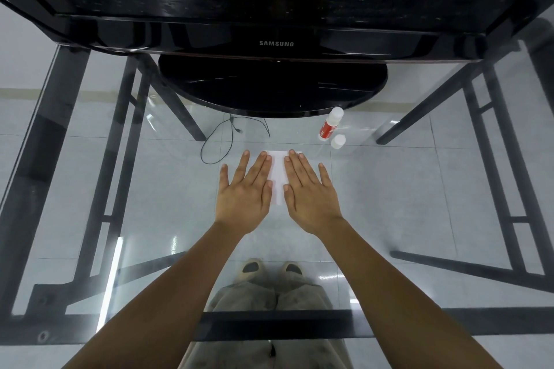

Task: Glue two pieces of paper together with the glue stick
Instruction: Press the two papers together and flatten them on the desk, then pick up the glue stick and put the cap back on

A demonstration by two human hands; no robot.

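My left hand (244,193) and right hand (310,193) lay flat over the paper (278,177), hiding most of it; I could not tell whether one sheet or two lay there. The glue stick (329,124) label was too small to read. The monitor (275,9) was cut off by the top edge, and my forearms by the bottom edge.

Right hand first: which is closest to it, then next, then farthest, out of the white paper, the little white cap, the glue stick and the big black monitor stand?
From the right hand in the head view:
1. White paper, directly under its fingers, touching.
2. White cap, just beyond the fingertips, to the right.
3. Glue stick, standing next to the cap, slightly farther back.
4. Monitor stand, farthest, at the back of the glass table.
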